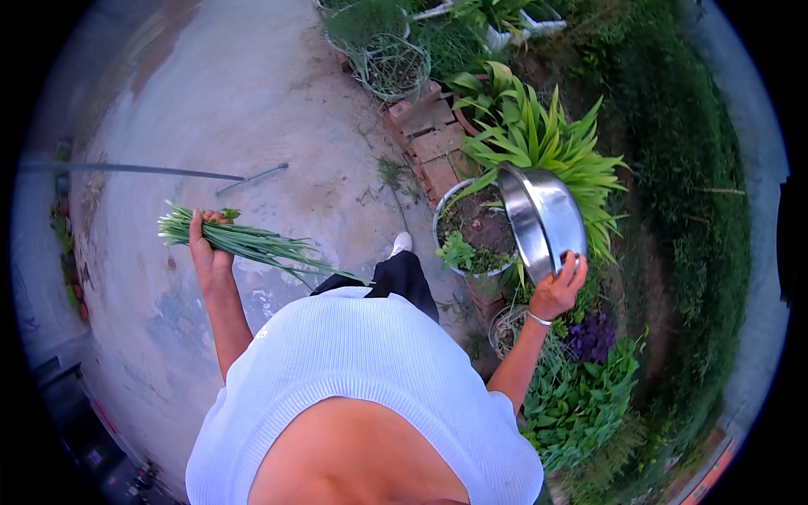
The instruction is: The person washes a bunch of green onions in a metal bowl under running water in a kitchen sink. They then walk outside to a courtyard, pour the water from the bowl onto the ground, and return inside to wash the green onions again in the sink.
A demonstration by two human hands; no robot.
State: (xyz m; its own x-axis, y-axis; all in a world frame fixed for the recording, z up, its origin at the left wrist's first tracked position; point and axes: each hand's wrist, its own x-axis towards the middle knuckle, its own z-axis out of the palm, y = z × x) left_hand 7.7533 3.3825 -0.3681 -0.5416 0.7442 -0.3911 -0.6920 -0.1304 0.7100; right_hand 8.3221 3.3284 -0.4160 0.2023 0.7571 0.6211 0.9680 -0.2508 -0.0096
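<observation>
Bluish-white knit top (pixel 362 349) with fine ribs, wide rounded neckline (pixel 345 389) edged by a ribbed band, short sleeves (pixel 507 402), small pale round detail (pixel 263 333) on the left side, black trousers (pixel 408 282), white shoe (pixel 402 243), slim silver bangle (pixel 539 320) around the right wrist (pixel 534 326)

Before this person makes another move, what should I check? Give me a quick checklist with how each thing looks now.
1. Left hand gripping the green stalks: ok.
2. Right hand gripping the metal bowl: ok, held near its lower end.
3. Bowl level enough to carry things: not ok, steeply tilted.
4. Stalks clear of the bowl: ok, well apart.
5. Both feet firmly placed: cannot tell, only one white shoe shows.
</observation>
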